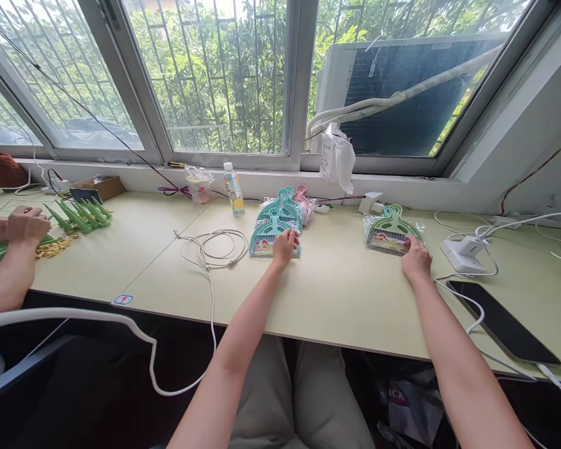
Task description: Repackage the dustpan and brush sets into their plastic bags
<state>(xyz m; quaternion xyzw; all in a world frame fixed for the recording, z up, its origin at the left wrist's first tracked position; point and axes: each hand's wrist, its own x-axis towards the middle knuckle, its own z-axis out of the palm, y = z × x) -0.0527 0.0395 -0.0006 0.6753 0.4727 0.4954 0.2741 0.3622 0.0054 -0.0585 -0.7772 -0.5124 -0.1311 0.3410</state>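
Observation:
My left hand is closed on the lower right edge of a teal mini dustpan and brush set in clear plastic wrap. Behind that one, more teal sets lie overlapped, with a pink set beside them. Farther right, a stack of wrapped green dustpan and brush sets rests on the table. The fingers of my right hand pinch the front right corner of its top set. My fingertips partly cover both edges.
A drink bottle and a coiled cable are on the table to the left. At right sit a white charger, cords and a black phone. Another person's hands work at far left beside green spiky pieces.

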